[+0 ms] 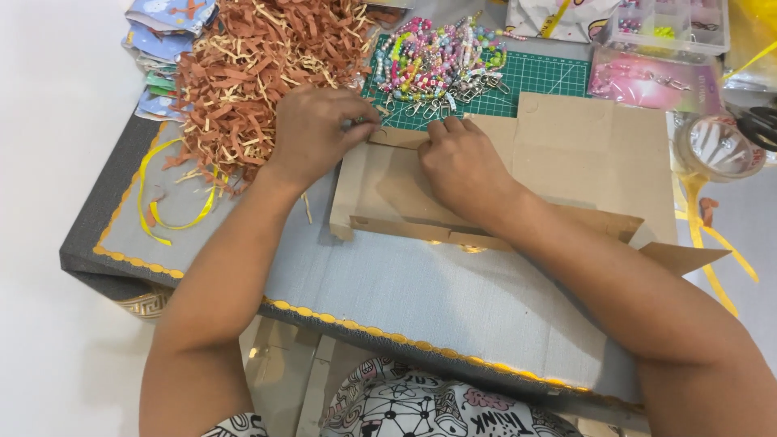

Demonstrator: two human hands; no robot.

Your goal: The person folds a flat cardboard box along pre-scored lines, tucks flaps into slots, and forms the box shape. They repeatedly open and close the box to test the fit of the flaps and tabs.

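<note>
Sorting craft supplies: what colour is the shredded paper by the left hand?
Reddish-brown, with pale strands mixed in: shredded paper, seen in the head view.

1. My left hand hides its own fingertips, so I cannot confirm a grip on the cardboard box.
2. My right hand hides the flap beneath it.
3. The plastic organiser is cut off by the top edge.
4. The tape roll is blurred.
5. The bead bracelets are too small to count.

Single head view; looks steeply down, forward over grey table; close, arm's reach; no second view.
</note>
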